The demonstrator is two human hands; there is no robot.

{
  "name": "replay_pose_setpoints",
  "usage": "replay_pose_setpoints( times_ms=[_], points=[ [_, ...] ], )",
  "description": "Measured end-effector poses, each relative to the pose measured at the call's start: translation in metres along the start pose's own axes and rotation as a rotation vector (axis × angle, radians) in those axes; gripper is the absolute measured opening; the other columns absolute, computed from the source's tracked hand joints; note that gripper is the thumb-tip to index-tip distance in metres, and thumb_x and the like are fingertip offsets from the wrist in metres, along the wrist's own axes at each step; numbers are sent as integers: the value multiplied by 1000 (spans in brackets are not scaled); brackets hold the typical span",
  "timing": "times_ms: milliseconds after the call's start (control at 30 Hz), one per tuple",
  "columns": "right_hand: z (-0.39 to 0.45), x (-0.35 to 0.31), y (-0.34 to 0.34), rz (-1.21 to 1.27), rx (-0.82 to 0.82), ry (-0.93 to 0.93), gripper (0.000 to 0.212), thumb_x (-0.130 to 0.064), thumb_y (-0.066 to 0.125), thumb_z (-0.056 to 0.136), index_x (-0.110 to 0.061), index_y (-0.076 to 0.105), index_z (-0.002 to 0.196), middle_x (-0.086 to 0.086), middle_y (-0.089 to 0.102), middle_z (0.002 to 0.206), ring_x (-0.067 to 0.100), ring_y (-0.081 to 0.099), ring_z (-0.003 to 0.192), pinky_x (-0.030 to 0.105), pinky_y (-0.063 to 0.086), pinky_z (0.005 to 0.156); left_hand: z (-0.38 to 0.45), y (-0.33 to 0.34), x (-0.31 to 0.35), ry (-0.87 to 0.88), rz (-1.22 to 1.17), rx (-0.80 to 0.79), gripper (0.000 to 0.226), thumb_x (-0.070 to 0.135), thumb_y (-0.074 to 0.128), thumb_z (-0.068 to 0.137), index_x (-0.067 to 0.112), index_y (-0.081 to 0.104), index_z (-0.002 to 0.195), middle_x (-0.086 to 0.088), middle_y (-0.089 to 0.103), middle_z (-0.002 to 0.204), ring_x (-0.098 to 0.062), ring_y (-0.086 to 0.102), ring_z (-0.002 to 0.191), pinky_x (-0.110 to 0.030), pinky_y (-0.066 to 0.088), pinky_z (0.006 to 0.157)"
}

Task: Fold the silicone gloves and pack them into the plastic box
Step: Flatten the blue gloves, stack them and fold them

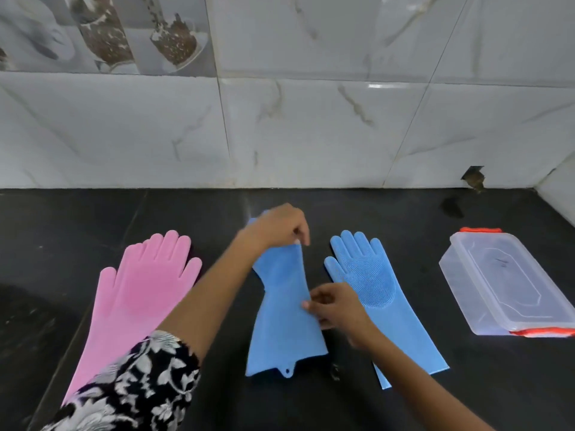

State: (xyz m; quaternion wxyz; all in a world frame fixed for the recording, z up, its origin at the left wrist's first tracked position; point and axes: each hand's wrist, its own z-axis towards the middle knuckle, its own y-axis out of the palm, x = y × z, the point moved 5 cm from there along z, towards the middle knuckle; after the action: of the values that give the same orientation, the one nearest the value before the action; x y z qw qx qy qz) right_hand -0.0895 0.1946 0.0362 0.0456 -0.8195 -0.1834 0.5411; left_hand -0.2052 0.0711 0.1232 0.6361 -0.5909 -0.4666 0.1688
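Two blue gloves (281, 318) (373, 293), one pink glove (137, 293), one clear plastic box (510, 284) with its lid on, and two bare hands (280, 227) (334, 303) on the dark counter (466, 384)

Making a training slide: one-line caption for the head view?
Both hands fold the middle blue glove lengthwise; closed plastic box waits right.

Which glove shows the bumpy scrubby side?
The blue glove on the right, lying flat beside the plastic box. Its palm shows round scrubbing bumps. The pink glove and the middle blue glove, held by both hands, look smooth.
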Motion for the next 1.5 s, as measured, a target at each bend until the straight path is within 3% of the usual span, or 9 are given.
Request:
replay_pose_setpoints(
  times_ms=[133, 300, 500, 600, 767, 900, 1133, 1333, 1500],
  points=[
    [-5, 41, -30, -548, 228, 0, 16, -11, 71, 79, -8, 71, 94, 2, 67, 81, 16, 63, 77, 28, 47, 68, -1, 62, -8, -153, -124, 155, 35, 6, 60, 88, 19, 67, 120, -3, 58, 125, -20, 56, 113, -29, 43, 97],
    [-13, 60, -39, -567, 298, 35, 25, -24, 71, 82, -16, 69, 105, -2, 70, 96, 15, 64, 86, 24, 49, 74, -70, 111, -48, -583, -390, 659, 15, 19, 67, 87, 11, 60, 97, -6, 53, 104, -22, 54, 92, -27, 44, 77],
    [-10, 59, -29, -607, 322, 11, 25, -26, 68, 84, -21, 69, 109, -8, 69, 93, 11, 64, 85, 21, 45, 71, -81, 138, -48, -746, -624, 613, 26, 8, 75, 77, 10, 50, 81, -7, 57, 88, -22, 58, 75, -35, 52, 72],
    [-10, 60, -26, -603, 317, -7, 25, -22, 67, 85, -22, 70, 109, -9, 70, 92, 11, 64, 84, 21, 46, 71, -81, 140, -50, -754, -694, 649, 22, -6, 71, 76, 8, 55, 73, -8, 61, 79, -18, 57, 66, -29, 49, 65],
    [-17, 65, -20, -411, 310, -50, 28, -16, 75, 78, -18, 73, 106, -9, 70, 79, 9, 66, 78, 21, 50, 76, -93, 141, -60, -755, -689, 686, 13, -14, 64, 76, -1, 67, 78, -11, 66, 83, -20, 62, 74, -17, 47, 66],
    [-27, 72, -1, -335, 290, -104, 27, -13, 78, 75, -21, 75, 101, -16, 68, 71, 1, 65, 72, 19, 54, 73, -107, 144, -68, -757, -681, 687, 14, -9, 68, 78, 3, 71, 84, -2, 66, 82, -8, 61, 73, -7, 41, 65],
    [-33, 76, 9, -427, 410, -122, 22, -19, 76, 77, -20, 75, 99, -8, 72, 89, 4, 64, 76, 17, 50, 70, -113, 144, -69, -746, -665, 690, 14, -6, 70, 78, 3, 74, 88, 1, 65, 81, -8, 61, 73, -6, 40, 66],
    [-32, 76, 11, -434, 452, -104, 22, -19, 77, 76, -18, 75, 98, -6, 71, 86, 5, 61, 73, 9, 41, 65, -108, 139, -70, -738, -666, 679, 17, -7, 71, 77, 1, 74, 91, -3, 67, 86, -12, 62, 77, -8, 41, 68],
    [-34, 79, 15, -432, 440, -107, 23, -23, 76, 77, -18, 74, 100, -7, 71, 88, 5, 62, 75, 15, 49, 70, -110, 139, -71, -738, -649, 677, 16, -9, 70, 77, 1, 73, 89, -7, 69, 87, -14, 62, 77, -15, 46, 72]
  ],
)
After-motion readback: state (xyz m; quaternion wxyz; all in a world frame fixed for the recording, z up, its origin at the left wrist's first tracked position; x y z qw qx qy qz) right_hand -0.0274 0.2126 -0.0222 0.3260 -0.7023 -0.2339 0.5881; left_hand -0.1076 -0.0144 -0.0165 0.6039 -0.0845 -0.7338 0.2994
